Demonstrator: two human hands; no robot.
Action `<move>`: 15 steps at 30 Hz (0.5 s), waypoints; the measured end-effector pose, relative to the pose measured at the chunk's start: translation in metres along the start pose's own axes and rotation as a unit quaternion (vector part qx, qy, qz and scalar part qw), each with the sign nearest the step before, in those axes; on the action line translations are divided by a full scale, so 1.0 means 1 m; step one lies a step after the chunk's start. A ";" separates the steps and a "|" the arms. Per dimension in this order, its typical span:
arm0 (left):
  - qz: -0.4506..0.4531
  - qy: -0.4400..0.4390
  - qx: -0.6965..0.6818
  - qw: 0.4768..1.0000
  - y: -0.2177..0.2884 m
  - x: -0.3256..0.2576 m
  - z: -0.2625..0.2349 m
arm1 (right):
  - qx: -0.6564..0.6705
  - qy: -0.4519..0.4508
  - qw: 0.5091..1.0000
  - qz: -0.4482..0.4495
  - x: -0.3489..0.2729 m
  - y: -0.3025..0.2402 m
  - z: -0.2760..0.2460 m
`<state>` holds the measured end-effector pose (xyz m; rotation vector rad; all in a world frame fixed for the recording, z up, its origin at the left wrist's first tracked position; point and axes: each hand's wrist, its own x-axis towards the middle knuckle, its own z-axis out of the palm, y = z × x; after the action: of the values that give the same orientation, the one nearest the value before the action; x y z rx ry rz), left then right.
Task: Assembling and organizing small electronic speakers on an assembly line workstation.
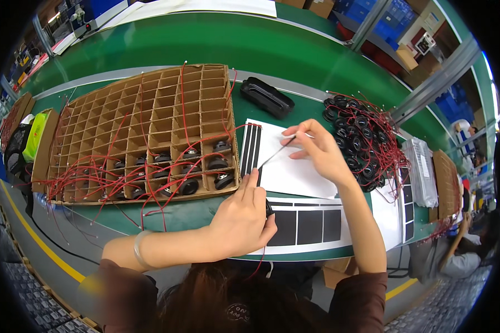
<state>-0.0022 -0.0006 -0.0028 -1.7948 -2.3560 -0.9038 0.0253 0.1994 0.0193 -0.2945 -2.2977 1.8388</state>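
My right hand (320, 151) pinches one end of a thin black strip (276, 153) between thumb and fingertips. The strip slants from those fingers down to the white backing sheet (301, 169). Several more black strips (251, 147) lie side by side along the sheet's left edge. My left hand (243, 216) presses its index fingertip at the strip's lower end. Its other fingers are curled round a small round black part (269, 208), mostly hidden by the hand. A red wire hangs below that hand; the part looks like a small speaker.
A cardboard divider box (205, 119) on the left holds several black speakers with red wires. A black plastic case (266, 97) lies beyond the sheet. Right of it is a heap of wired speakers (358, 133). Sheets with black rectangles (309, 226) lie along the table's near edge.
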 end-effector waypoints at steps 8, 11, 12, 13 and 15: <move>-0.018 -0.004 -0.006 1.000 0.003 0.002 -0.002 | -0.093 0.090 0.984 -0.122 -0.070 -0.047 -0.035; 0.009 -0.010 -0.076 0.997 0.006 0.010 -0.016 | -0.295 0.098 0.929 -0.202 -0.095 -0.074 -0.038; 0.059 0.037 -0.091 0.993 0.009 0.013 -0.020 | -0.339 0.085 0.913 -0.210 -0.100 -0.081 -0.036; 0.063 0.037 -0.090 0.993 0.013 0.018 -0.027 | -0.355 0.077 0.904 -0.225 -0.103 -0.086 -0.032; 0.106 -0.027 -0.270 0.957 0.025 0.028 -0.046 | -0.362 0.066 0.900 -0.234 -0.106 -0.092 -0.025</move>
<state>-0.0032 0.0060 0.0561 -2.2183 -2.0111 -1.5954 0.1305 0.1750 0.1123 0.0480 -2.5618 0.6803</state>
